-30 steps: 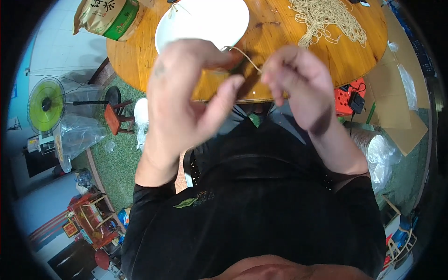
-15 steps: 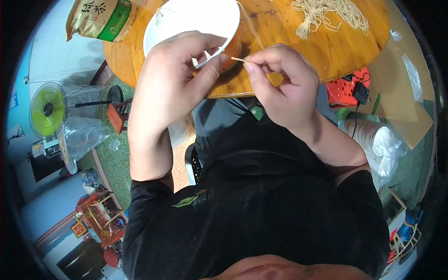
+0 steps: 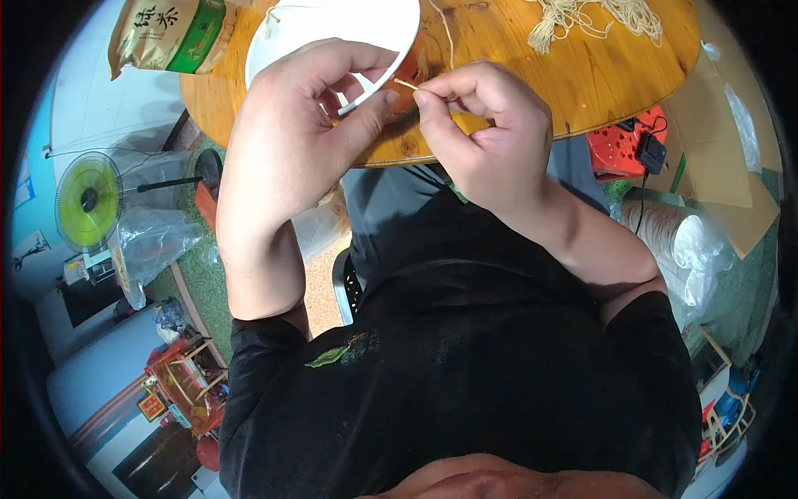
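A white bucket [image 3: 353, 21] with an orange outer side lies tilted at the near part of the wooden table [image 3: 499, 37]. My left hand [image 3: 283, 141] grips its rim, thumb outside and fingers curled inside. My right hand [image 3: 495, 125] pinches a thin beige cord [image 3: 406, 84] between thumb and forefinger. The cord's short free end points toward the rim by my left thumb, a small gap apart. More of the cord runs up behind my right hand. At the bucket's far left rim, another bit of cord shows.
Loose hanks of beige cord [image 3: 573, 23] lie at the table's far right. A gold and green bag [image 3: 170, 35] stands at the far left. Beyond the table are a green fan [image 3: 89, 202], a red stool [image 3: 613, 154] with a black adapter, and a plastic-wrapped white stack [image 3: 694, 249].
Both hands and the bucket have shifted slightly up and left in view. The cord's tip still sits near the rim, in the right-hand pinch.
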`<state>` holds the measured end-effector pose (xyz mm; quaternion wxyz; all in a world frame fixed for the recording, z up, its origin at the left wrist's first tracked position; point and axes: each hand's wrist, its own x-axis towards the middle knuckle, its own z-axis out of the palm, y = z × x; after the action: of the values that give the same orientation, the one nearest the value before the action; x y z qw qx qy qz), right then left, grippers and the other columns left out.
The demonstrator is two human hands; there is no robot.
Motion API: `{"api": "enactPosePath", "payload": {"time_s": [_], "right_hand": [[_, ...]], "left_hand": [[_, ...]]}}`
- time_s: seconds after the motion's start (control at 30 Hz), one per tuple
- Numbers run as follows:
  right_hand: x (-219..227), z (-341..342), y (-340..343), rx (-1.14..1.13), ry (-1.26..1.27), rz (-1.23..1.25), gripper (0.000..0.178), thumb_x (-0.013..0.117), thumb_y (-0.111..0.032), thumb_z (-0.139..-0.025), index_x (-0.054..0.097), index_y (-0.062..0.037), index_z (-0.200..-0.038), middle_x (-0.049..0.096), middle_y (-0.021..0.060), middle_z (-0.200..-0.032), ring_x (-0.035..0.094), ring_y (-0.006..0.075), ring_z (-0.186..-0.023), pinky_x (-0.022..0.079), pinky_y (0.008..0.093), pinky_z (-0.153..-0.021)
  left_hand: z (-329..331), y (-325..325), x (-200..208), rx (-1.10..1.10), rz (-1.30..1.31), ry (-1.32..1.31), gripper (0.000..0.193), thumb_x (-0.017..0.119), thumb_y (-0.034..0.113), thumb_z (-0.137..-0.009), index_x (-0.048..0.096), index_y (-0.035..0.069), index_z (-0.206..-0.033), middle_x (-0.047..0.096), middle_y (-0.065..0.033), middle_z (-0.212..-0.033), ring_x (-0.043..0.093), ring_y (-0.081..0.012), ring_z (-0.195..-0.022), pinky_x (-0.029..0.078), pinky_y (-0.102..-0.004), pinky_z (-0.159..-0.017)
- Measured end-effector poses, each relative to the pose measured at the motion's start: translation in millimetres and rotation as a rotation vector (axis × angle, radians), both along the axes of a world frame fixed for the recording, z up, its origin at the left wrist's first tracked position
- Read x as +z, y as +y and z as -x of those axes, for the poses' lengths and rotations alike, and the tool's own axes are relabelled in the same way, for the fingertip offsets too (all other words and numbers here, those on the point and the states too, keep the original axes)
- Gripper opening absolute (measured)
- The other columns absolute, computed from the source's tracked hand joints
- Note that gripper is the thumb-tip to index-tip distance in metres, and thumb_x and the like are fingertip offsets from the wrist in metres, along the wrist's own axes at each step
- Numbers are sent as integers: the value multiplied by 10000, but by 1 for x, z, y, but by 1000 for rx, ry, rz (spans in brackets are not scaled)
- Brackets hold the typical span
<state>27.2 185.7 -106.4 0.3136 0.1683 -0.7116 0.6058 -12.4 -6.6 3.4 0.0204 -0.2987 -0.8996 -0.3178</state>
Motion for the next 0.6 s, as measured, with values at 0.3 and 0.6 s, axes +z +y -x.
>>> {"api": "enactPosePath", "payload": {"time_s": [0.3, 0.6], "right_hand": [[4, 0, -2, -8, -48, -2, 91, 812, 34, -961, 743, 18, -1019, 783, 63, -895, 756, 87, -828, 595, 246, -755], [3, 4, -10, -15, -38, 72, 111, 858, -42, -904, 753, -45, -940, 789, 96, -876, 791, 238, -778, 604, 336, -680]], "left_hand": [[1, 1, 4, -9, -3, -61, 306, 882, 160, -917, 787, 38, -1181, 697, -67, -881, 625, -141, -751, 526, -306, -668], [17, -10, 16, -120, -16, -129, 211, 680, 81, -1080, 779, 16, -1255, 779, -133, -985, 750, -184, -910, 589, -332, -841]]}}
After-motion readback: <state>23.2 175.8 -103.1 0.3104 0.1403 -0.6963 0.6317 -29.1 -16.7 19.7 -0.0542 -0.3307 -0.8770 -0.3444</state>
